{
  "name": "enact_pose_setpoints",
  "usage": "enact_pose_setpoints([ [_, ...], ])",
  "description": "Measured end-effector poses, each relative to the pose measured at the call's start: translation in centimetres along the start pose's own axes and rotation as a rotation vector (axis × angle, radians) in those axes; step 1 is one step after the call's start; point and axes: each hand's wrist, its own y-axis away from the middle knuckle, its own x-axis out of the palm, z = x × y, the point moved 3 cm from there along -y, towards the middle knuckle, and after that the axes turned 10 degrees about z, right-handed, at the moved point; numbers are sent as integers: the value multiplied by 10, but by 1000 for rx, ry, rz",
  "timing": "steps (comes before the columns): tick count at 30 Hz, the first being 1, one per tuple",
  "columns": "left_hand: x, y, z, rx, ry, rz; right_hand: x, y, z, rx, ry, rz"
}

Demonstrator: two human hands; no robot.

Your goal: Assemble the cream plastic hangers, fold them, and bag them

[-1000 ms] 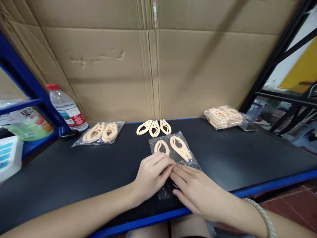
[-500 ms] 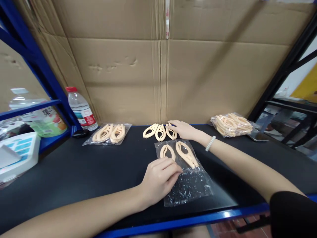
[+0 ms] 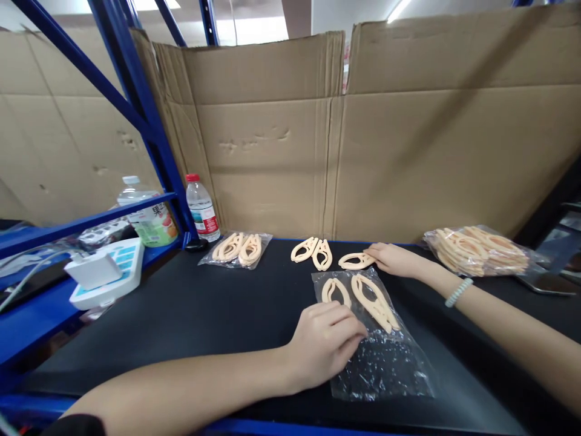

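My left hand (image 3: 329, 339) is closed, its fingertips pinching the edge of a clear plastic bag (image 3: 381, 369). Two beige folding hangers lie in the upper part of this bag; the left hanger (image 3: 336, 292) is partly behind my hand, while the right hanger (image 3: 374, 303) shows whole. Farther back, my right hand (image 3: 394, 259) grips the end of a loose beige folding hanger (image 3: 355, 261), which lies sideways just beyond the bag. Two more loose hangers, a left one (image 3: 303, 249) and a right one (image 3: 322, 255), rest side by side near the cardboard.
A bagged pair of hangers (image 3: 238, 249) lies at the back left, and a thicker bagged stack (image 3: 479, 250) at the back right, beside a phone (image 3: 547, 282). A water bottle (image 3: 203, 209), blue frame post (image 3: 158, 139) and white power strip (image 3: 122, 266) stand left. Cardboard (image 3: 267, 151) walls the back.
My right hand has taken hold of the rightmost loose hanger and drawn it right, away from the other two, turning it sideways. My left hand stays at the bag. The view has tilted up and left.
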Motion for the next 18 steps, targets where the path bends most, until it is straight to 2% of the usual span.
enact_pose_setpoints([
  [3, 0, 0, 0, -5, 5, -13, 3, 33, 2, -19, -35, -73],
  [8, 2, 0, 0, -3, 19, -38, -1, 78, 7, 8, -255, -269],
  [13, 0, 0, -1, 26, 25, -53, -13, 96, 9, 97, -326, -456],
  [18, -3, -1, -2, 15, 86, -82, -28, 108, 7, 289, -391, -696],
])
